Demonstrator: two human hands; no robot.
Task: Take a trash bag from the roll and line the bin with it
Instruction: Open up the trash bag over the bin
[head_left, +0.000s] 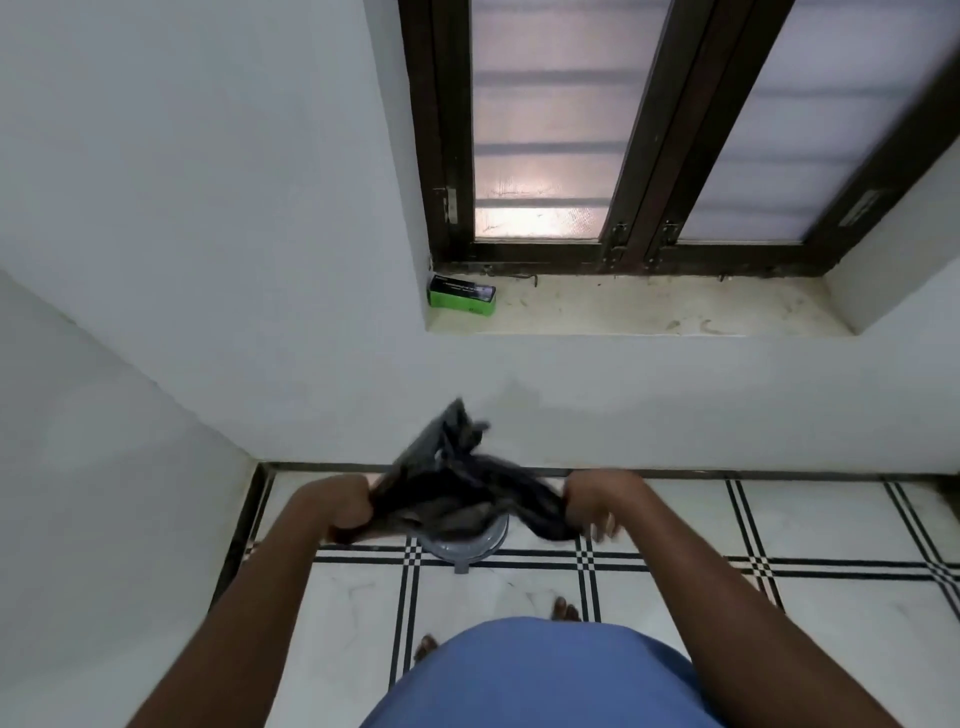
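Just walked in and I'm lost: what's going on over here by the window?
A person is standing over a grey bin on the tiled floor, stretching a black trash bag between both hands. The left hand and the right hand each have a closed grip on one end. The bag is still bunched up above the bin, not yet in it. A green box sits on the sill.

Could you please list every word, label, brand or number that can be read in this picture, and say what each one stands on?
None can be read.
Green and black box on the window sill: a pale line of print runs along its black top, too small and blurred to read.
Black trash bag, held by the left hand and right hand above the grey bin: no print visible.
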